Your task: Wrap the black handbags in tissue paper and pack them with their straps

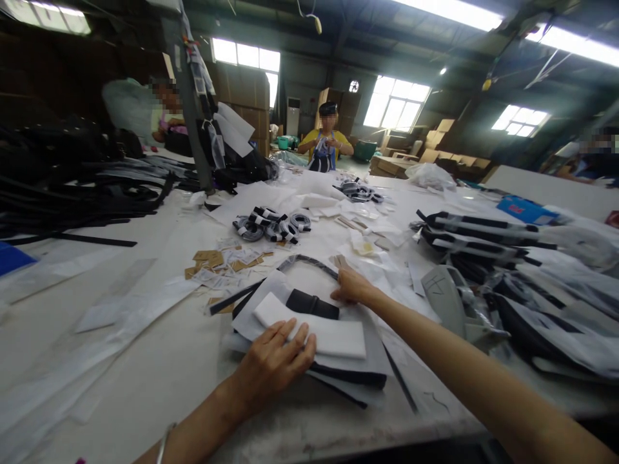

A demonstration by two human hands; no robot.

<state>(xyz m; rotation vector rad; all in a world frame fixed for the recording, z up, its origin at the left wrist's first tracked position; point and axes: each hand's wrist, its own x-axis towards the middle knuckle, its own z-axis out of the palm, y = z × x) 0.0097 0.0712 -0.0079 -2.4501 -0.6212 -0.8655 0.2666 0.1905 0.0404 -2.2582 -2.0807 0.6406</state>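
In front of me lies a flat black bag (329, 308) with a curved, wrapped handle (309, 259) at its far side. Grey-white sheets (372, 345) are layered over and under its black panels. Across the bag rests a folded white foam strip (333, 337). My left hand (280, 354) lies on that strip with its fingers stretched out. At the right end of the handle, my right hand (354, 287) has its fingers closed. A pale, thin piece (341, 261) shows by its fingertips, but what the fingers grip is partly hidden.
Beyond the bag are coiled grey straps (271, 225) and small paper packets (227, 263). A tape dispenser (449, 296) and wrapped black bags (536, 322) lie to the right. Black strips (87, 200) pile up at left near a post (186, 96). A co-worker (326, 142) is across the table.
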